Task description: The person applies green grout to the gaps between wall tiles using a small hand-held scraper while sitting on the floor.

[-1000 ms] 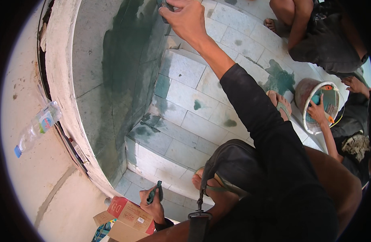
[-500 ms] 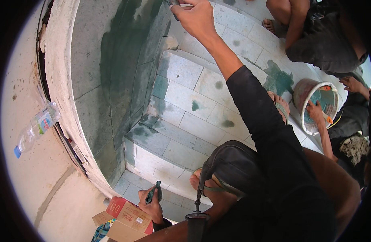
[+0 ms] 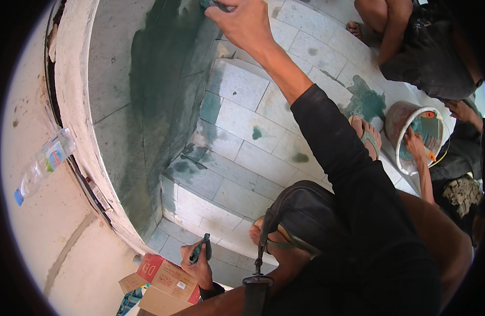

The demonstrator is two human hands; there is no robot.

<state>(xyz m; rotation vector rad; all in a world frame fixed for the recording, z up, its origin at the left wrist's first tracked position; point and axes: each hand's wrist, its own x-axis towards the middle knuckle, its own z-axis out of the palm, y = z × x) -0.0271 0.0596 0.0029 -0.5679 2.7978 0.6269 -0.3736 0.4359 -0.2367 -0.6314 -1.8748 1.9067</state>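
My right hand (image 3: 245,23) reaches up against the tiled wall (image 3: 113,63). Its fingers are closed on a small dark green-grey object (image 3: 214,5), partly cut off by the upper edge; its kind cannot be made out. A broad wet green smear (image 3: 163,68) covers much of that wall. Low down, beside a red and brown cardboard box (image 3: 171,282), my left hand (image 3: 199,267) is closed around a narrow dark tool coated in green (image 3: 200,249). Below the wall, pale tiled steps (image 3: 234,124) carry green patches and drips.
At the right, a co-worker's hand (image 3: 414,145) dips into a bucket (image 3: 398,131) of green liquid. Another person (image 3: 432,58) squats at the upper right. A green puddle (image 3: 366,100) lies near a sandalled foot (image 3: 365,137). A clear plastic bottle (image 3: 45,164) rests on the ledge at left.
My right hand has moved left along the wall with the dark object still in it. The left hand keeps its grip in nearly the same place.
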